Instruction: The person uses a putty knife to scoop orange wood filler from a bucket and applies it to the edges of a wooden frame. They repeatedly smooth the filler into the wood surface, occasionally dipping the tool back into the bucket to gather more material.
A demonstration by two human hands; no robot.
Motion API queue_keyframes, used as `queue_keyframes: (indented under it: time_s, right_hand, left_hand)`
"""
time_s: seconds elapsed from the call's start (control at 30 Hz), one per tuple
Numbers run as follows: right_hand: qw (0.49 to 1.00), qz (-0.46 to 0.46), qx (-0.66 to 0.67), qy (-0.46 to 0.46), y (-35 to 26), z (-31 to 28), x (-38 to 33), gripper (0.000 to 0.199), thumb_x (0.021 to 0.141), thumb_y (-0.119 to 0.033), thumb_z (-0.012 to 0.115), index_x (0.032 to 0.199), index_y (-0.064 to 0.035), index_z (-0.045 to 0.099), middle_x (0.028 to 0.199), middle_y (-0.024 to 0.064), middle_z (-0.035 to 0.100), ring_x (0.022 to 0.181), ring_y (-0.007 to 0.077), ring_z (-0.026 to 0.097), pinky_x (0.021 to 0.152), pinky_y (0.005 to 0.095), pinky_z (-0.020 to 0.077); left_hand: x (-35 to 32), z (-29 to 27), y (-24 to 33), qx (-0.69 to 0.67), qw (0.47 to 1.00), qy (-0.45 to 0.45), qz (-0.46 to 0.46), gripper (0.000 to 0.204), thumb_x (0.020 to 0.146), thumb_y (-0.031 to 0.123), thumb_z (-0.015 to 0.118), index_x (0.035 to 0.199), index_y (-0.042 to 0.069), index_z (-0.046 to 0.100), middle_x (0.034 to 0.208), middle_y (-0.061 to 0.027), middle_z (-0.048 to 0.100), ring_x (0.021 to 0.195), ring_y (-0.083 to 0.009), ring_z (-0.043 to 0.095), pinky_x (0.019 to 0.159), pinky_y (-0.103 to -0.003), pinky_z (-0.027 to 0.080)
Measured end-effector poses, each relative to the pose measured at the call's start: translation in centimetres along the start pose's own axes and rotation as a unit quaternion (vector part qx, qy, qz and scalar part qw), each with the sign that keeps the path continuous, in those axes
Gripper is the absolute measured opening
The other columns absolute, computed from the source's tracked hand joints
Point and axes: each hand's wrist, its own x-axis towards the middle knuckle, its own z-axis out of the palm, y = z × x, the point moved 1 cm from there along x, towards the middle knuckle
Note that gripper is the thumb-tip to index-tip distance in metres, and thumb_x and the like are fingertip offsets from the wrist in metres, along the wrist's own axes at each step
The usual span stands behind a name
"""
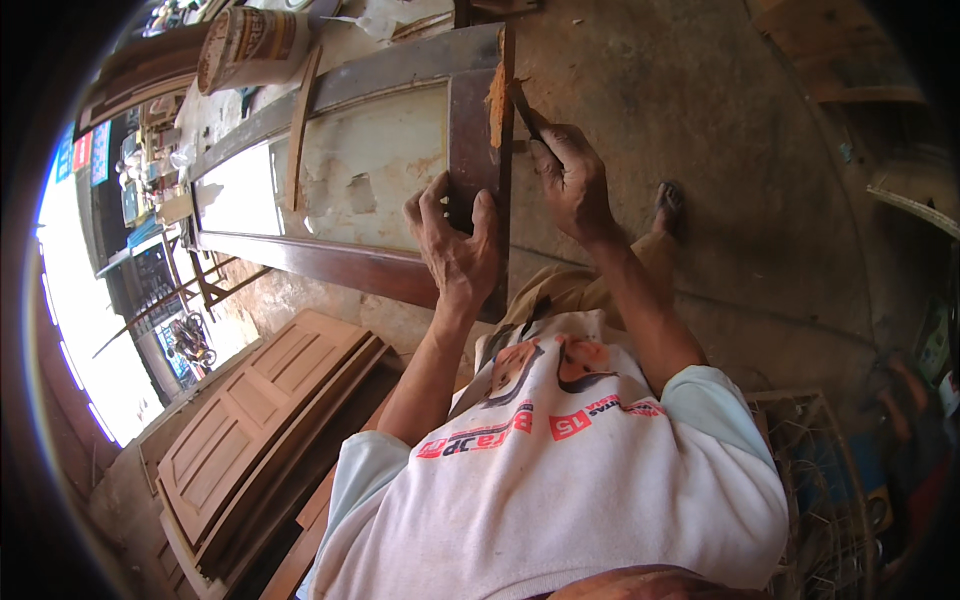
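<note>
A dark brown wooden door frame lies raised in front of me, with a pale panel set inside it. Orange filler is spread along its right end edge. My right hand is closed around a thin, dark flat-bladed scraper, whose tip is beside the filler. On the frame's near right corner rests my left hand, thumb and fingers apart and bent over the wood. Small pale specks show by its fingers. The underside of that hand is hidden.
A stained bucket and a loose wood strip sit on the work surface. Stacked panelled doors lean at my lower left. A wire rack stands at the lower right. My foot is on the concrete floor.
</note>
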Motion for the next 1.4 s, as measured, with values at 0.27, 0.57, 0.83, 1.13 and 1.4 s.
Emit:
queue_keyframes:
  time_s: [0.27, 0.57, 0.83, 1.13, 1.4]
  right_hand:
    - [0.998, 0.040, 0.020, -0.036, -0.3, -1.3, -2.4, 0.034, 0.106, -0.010, 0.065, 0.138, 0.0022, 0.068, 0.114, 0.0233, 0.072, 0.102, 0.0399, 0.073, 0.088, 0.0442, 0.0587]
    - [0.999, 0.002, 0.021, -0.032, 1.3, -0.7, -0.6, 0.028, 0.106, -0.009, 0.064, 0.131, 0.0024, 0.068, 0.103, 0.0154, 0.070, 0.085, 0.0239, 0.068, 0.078, 0.0387, 0.0545]
    - [0.988, 0.035, 0.138, 0.055, 2.7, 2.3, -3.0, 0.044, 0.103, 0.003, 0.061, 0.146, -0.0041, 0.065, 0.111, 0.0187, 0.072, 0.100, 0.0311, 0.073, 0.088, 0.0386, 0.0570]
    - [1.000, 0.014, 0.023, -0.008, 3.5, 1.9, -4.3, 0.039, 0.105, -0.001, 0.060, 0.144, -0.0046, 0.067, 0.112, 0.0192, 0.073, 0.108, 0.0342, 0.071, 0.092, 0.0402, 0.0586]
    - [0.989, 0.098, 0.105, 0.023, 3.8, 0.0, -1.4, 0.022, 0.111, -0.015, 0.061, 0.122, 0.0001, 0.071, 0.096, 0.0167, 0.070, 0.088, 0.0297, 0.071, 0.078, 0.0407, 0.0561]
  left_hand:
    - [0.0, -0.2, -0.1, 0.007, 1.000, -0.004, 0.001, 0.051, 0.099, 0.029, 0.076, 0.138, -0.001, 0.062, 0.125, -0.0186, 0.058, 0.114, -0.0324, 0.057, 0.102, -0.045, 0.047]
    - [-0.1, 0.2, -0.7, -0.010, 1.000, -0.012, -0.022, 0.051, 0.102, 0.031, 0.074, 0.138, -0.002, 0.061, 0.124, -0.0180, 0.057, 0.116, -0.0315, 0.057, 0.104, -0.044, 0.046]
    - [0.1, 0.0, -0.1, 0.001, 0.999, -0.027, 0.017, 0.050, 0.100, 0.026, 0.073, 0.136, -0.005, 0.058, 0.122, -0.0192, 0.055, 0.112, -0.0316, 0.055, 0.100, -0.044, 0.047]
    - [0.1, 0.0, -0.4, 0.000, 1.000, -0.027, 0.010, 0.050, 0.100, 0.026, 0.073, 0.137, -0.004, 0.058, 0.122, -0.0182, 0.054, 0.113, -0.0305, 0.056, 0.102, -0.044, 0.047]
    - [0.3, 0.3, -0.7, 0.007, 1.000, -0.019, 0.002, 0.050, 0.100, 0.026, 0.074, 0.137, -0.003, 0.060, 0.123, -0.0187, 0.056, 0.113, -0.0320, 0.058, 0.103, -0.045, 0.048]
